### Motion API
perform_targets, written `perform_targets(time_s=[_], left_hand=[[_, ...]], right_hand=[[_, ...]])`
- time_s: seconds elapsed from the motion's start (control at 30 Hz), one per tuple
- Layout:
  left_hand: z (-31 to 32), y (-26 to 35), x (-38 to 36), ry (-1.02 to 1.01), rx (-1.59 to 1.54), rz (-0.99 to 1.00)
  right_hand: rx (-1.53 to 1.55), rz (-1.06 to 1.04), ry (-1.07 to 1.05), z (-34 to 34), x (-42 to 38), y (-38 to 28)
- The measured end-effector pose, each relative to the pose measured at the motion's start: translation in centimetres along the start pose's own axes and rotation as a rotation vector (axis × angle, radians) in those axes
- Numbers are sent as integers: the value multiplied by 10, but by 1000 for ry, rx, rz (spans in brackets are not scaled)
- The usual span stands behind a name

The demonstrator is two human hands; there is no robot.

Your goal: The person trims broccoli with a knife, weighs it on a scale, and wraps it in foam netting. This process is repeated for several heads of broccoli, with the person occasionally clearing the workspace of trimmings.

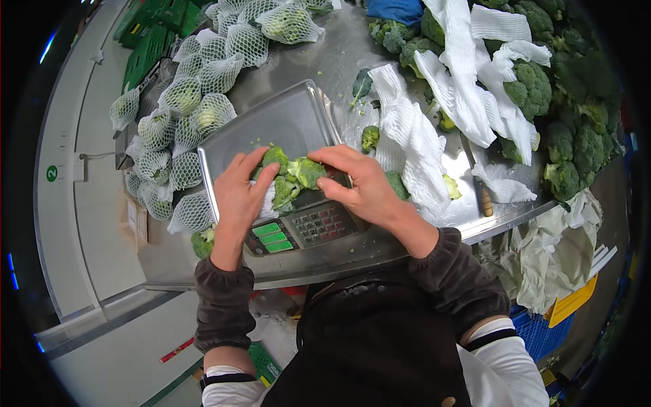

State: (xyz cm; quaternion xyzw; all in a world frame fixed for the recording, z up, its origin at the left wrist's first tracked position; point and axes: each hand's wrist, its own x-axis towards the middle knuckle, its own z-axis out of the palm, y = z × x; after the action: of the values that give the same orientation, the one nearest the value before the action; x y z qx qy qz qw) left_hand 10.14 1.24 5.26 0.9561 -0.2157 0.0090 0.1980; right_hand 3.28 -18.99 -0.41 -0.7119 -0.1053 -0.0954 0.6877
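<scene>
Both my hands hold a broccoli head (293,178) over the near edge of a steel scale pan (285,122). My left hand (239,197) grips its left side, where a bit of white foam net shows under the fingers. My right hand (361,184) closes over its right side. Just below the broccoli is the scale's panel, with green displays (272,238) and a keypad (324,223).
Broccoli wrapped in white net (182,96) is piled at the left and far side of the steel table (319,64). Loose foam nets (415,146) and bare broccoli heads (573,146) lie at the right. A knife (480,186) rests near the table's right edge. Green crates (150,30) stand far left.
</scene>
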Motion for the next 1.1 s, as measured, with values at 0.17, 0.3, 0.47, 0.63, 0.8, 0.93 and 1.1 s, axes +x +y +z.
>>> perform_targets(time_s=[0.17, 0.3, 0.47, 0.63, 0.8, 0.93, 1.1], left_hand=[[7, -11, 3, 35, -36, -33], [8, -12, 1, 65, -116, -51], [5, -9, -1, 45, -105, -51], [9, -11, 0, 90, -136, 22], [5, -2, -1, 75, -90, 16], [7, -3, -3, 90, -49, 42], [8, -4, -5, 109, -24, 42]], right_hand=[[26, 37, -36, 4, -9, -9], [35, 19, -14, 6, -12, -8], [18, 20, 52, -6, 5, -7], [1, 3, -111, -7, 23, 5], [-42, -113, -291, -16, 36, 11], [17, -130, -370, -16, 51, 10], [-11, -158, -404, -5, 49, 7]])
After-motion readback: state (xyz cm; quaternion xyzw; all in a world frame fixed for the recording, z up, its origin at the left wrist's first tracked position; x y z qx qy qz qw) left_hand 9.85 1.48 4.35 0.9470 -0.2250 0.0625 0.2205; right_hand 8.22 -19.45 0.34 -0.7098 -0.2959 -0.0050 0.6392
